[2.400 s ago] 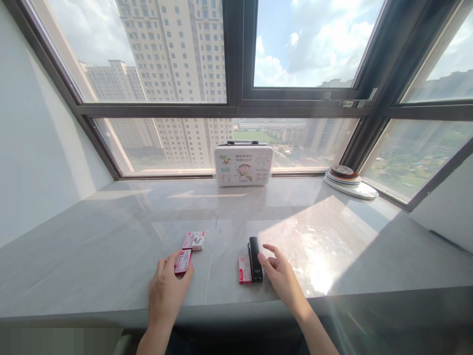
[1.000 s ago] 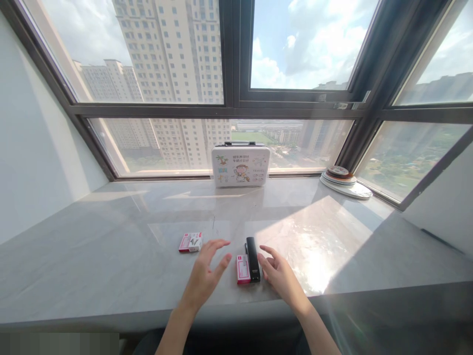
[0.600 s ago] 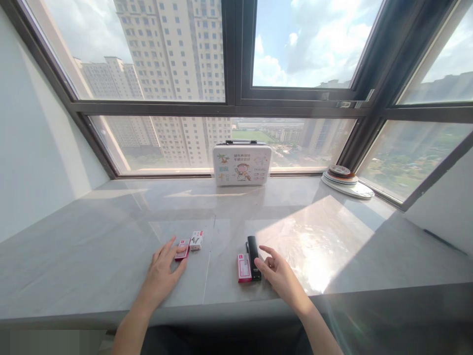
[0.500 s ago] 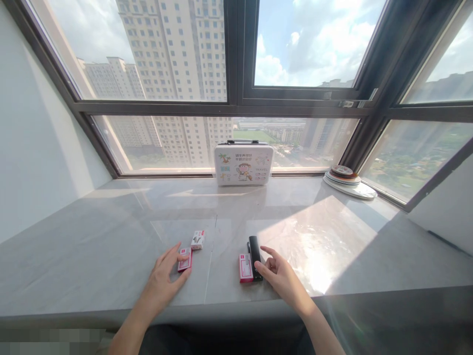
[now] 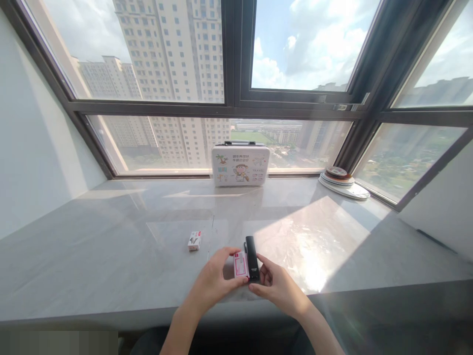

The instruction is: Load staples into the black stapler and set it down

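My left hand [image 5: 212,276] has its thumb and index finger closed around the ends of a pink-and-white box [image 5: 241,265]. I cannot tell whether a second box lies beneath it. Right beside that box is a black stapler [image 5: 252,256], lying lengthwise away from me. My right hand [image 5: 273,282] holds the stapler's near part, index finger against its right side and thumb at its near end, the other fingers curled. Farther left on the marble-look windowsill stands a small white staple box [image 5: 194,240] with a staple picture and red marks, apart from both hands.
A white case [image 5: 240,166] with cartoon prints and a black handle stands upright against the window. At the back right corner sits a stack of plates [image 5: 342,183]. Bright sunlight glares on the grey sill [image 5: 111,266] right of the stapler.
My left hand has moved right, and the pink-and-white box it touched is gone from beside the staple box. My right hand has closed in on the stapler's near end. The view shifted slightly.
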A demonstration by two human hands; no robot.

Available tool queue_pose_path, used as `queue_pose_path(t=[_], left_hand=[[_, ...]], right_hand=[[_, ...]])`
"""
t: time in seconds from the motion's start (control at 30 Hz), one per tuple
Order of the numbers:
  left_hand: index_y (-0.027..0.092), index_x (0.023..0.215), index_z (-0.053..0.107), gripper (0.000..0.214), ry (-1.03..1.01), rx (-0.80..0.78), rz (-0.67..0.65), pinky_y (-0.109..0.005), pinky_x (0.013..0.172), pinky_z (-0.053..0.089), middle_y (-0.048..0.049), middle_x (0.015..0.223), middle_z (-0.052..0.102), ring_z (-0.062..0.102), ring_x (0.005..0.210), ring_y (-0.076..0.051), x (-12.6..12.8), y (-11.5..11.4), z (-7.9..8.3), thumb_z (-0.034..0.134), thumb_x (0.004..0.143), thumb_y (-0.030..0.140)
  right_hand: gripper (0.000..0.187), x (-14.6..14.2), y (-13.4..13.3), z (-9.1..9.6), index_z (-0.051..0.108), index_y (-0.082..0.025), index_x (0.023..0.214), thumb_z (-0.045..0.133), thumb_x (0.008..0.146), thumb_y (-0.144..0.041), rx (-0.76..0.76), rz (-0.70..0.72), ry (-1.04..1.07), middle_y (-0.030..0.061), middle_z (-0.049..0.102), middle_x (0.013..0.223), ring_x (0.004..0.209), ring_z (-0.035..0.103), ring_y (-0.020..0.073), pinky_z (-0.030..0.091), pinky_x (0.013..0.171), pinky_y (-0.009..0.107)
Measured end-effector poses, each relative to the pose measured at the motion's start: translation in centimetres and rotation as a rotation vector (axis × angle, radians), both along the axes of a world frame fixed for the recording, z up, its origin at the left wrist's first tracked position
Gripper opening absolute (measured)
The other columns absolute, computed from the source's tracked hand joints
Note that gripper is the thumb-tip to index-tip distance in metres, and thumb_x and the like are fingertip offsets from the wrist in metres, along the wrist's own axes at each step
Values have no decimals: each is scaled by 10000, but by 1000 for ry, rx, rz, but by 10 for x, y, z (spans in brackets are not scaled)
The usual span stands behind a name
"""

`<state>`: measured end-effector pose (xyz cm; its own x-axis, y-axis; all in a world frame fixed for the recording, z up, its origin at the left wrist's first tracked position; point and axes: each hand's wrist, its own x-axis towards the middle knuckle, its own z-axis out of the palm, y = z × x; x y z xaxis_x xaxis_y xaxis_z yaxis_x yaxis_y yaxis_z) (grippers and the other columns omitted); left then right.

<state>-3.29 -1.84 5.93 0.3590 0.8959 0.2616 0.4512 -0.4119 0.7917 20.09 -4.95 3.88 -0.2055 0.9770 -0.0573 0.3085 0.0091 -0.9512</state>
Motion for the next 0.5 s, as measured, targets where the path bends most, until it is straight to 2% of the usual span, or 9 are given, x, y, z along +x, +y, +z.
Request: queue_pose_path(t=[0.13, 0.37, 0.5], left_hand=[[313, 1349, 596, 662, -31, -90, -63, -404, 1042, 506, -46, 1304, 676, 645, 1178, -270, 8, 8, -8, 854, 739, 293], [310, 1363, 609, 743, -78, -138, -101, -409, 1055, 500, -49, 1304, 689, 650, 1181, -283, 5, 18, -18, 912, 689, 385], [307, 1394, 578, 775, -73, -137, -119, -412, 1070, 490, -66, 1339, 665, 634, 1211, -289, 8, 14, -16, 905, 704, 436]], right_hand=[[719, 0, 2, 4, 557, -215, 1459, 776, 795, -379, 22, 21, -27, -48, 556, 733, 646, 504, 136, 372, 576, 245], [428, -4, 6, 15, 685, -213, 1225, 742, 829, -365, 102, 43, -94, -56, 526, 652, 615, 480, 133, 329, 560, 242], [452, -6, 5, 16, 677, -216, 1242, 749, 826, -376, 114, 32, -83, -55, 515, 637, 601, 466, 131, 325, 554, 241]])
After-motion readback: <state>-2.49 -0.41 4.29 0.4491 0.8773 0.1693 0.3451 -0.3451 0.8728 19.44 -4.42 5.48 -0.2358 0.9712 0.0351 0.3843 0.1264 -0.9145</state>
